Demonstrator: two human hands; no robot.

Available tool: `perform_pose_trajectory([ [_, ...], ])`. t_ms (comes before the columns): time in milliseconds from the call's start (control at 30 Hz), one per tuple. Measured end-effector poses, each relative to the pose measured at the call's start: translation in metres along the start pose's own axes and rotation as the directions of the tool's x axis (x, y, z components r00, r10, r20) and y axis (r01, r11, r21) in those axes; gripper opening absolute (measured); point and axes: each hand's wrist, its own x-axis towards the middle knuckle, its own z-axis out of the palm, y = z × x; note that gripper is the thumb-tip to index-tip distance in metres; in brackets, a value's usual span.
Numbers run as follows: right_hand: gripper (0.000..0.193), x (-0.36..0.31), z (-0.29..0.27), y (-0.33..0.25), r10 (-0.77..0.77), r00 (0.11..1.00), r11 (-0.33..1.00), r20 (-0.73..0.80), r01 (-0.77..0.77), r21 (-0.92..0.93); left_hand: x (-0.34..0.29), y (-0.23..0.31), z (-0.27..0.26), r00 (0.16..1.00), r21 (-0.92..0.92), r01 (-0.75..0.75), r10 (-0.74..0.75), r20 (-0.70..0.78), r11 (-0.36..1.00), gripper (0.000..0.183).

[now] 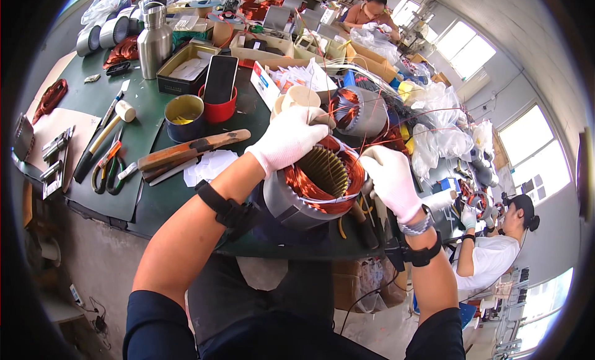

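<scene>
Stator (291, 206), between and just below my left fingers (320, 119) and right fingers (370, 157), should be heavy and rigid, best gripped by its outer grey shell. Its copper windings (304, 185), nearer my fingers, probably bend and scratch easily. Both hands curl nearly together; whether either pinches wire, I cannot tell.

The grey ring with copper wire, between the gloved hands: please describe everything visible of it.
The ring is a cylinder with a grey, metal-looking shell. Reddish copper-coloured wire bundles circle its top, with a pale edge; the inner wall is ribbed. It opens upward, near the front edge of the green table. The left hand is at its far rim, the right hand at its right; contact is unclear.
</scene>
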Motion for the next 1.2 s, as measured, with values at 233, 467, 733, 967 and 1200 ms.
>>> perform_pose_trajectory([
  [233,0.023,0.006,-0.008,-0.004,-0.030,0.999,0.998,0.041,0.032,-0.060,0.002,-0.002,0.000,0.998,-0.203,0.064,-0.057,0.039,0.977,0.029],
  [467,0.022,-0.008,0.013,0.005,0.174,0.983,0.974,-0.059,-0.163,0.157,0.000,0.001,0.000,0.999,-0.046,-0.015,0.013,-0.031,0.999,0.033],
  [733,0.031,0.003,-0.009,-0.006,0.169,0.974,0.973,0.152,-0.190,0.131,-0.002,0.003,-0.001,1.000,-0.062,0.002,-0.003,-0.023,0.998,0.034],
  [967,0.039,-0.012,0.000,0.008,0.230,0.962,0.939,0.147,-0.259,0.227,-0.002,0.001,0.001,0.999,0.060,-0.024,0.026,-0.042,0.998,0.025],
  [1200,0.038,-0.011,-0.002,-0.002,0.198,0.956,0.915,0.215,-0.259,0.310,-0.004,0.009,-0.001,0.999,0.069,0.005,-0.002,-0.040,0.998,0.026],
])
